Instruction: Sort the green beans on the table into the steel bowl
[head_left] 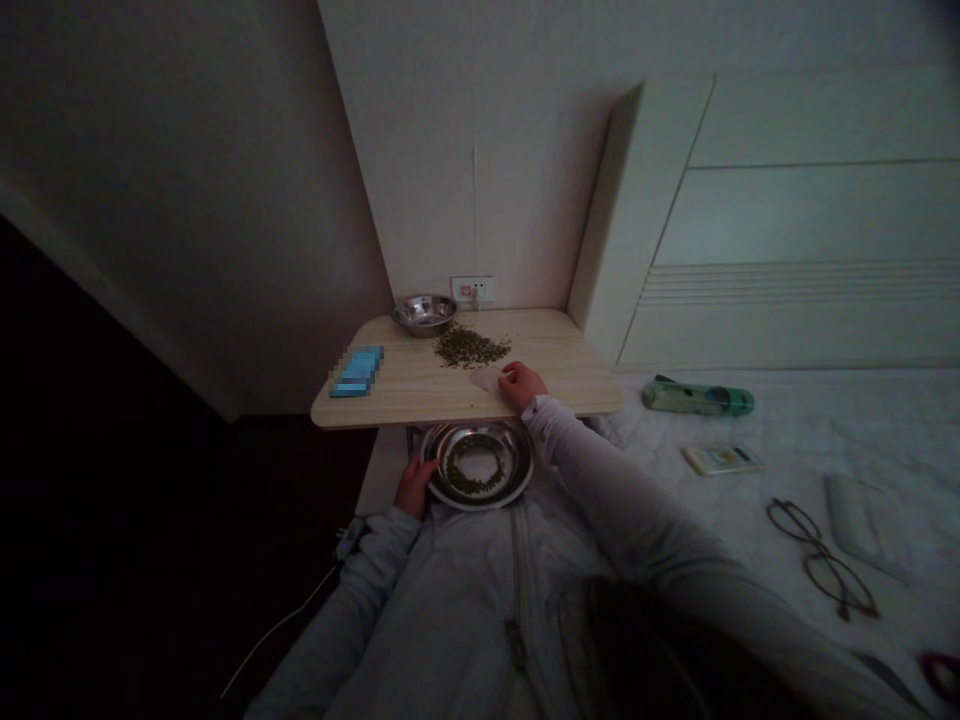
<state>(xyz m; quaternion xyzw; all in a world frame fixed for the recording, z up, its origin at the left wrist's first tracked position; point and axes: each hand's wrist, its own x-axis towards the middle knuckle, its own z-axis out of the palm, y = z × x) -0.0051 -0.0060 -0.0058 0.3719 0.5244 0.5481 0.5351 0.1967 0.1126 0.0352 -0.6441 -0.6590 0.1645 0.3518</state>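
My left hand (416,486) grips the rim of a steel bowl (487,487) that sits at my lap, just below the table edge. Small green grains, possibly mung beans, lie in a ring inside it. My right hand (521,386) rests on a pale wooden table (390,395), its curled fingers touching a pale scrap of paper or card (485,380). Just beyond lies a loose pile of the same green grains (471,347). A smaller steel bowl (424,315) stands at the table's back edge.
A blue packet (358,371) lies at the table's left edge, and a wall socket (472,290) sits above the back. To the right, a bed holds a green case (697,399), a small box (720,460), glasses (821,558) and a white object (853,520).
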